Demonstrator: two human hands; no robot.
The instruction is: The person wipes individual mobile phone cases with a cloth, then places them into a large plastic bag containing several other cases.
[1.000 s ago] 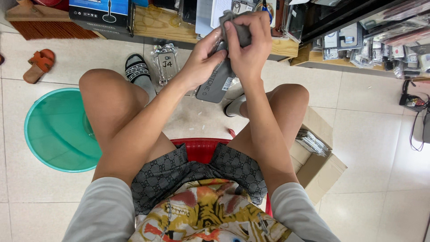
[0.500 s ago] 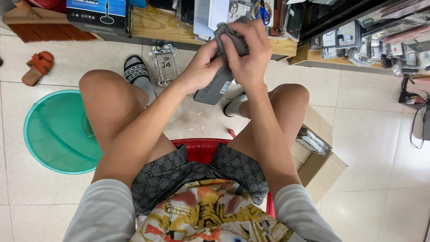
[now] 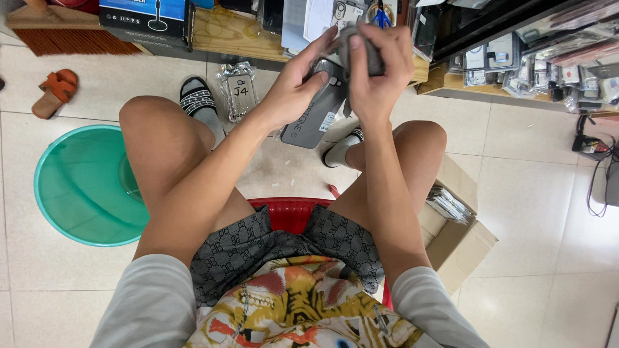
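While the left hand [image 3: 293, 96] steadies a grey phone case [image 3: 316, 116], the right hand [image 3: 374, 77] rubs it.

One head-worn camera looks steeply down from above a seated person, close over the bare knees and raised forearms, facing forward toward the pale tiled floor [image 3: 535, 193] and the low wooden shelf [image 3: 219, 32] along the top edge; no second view overlaps
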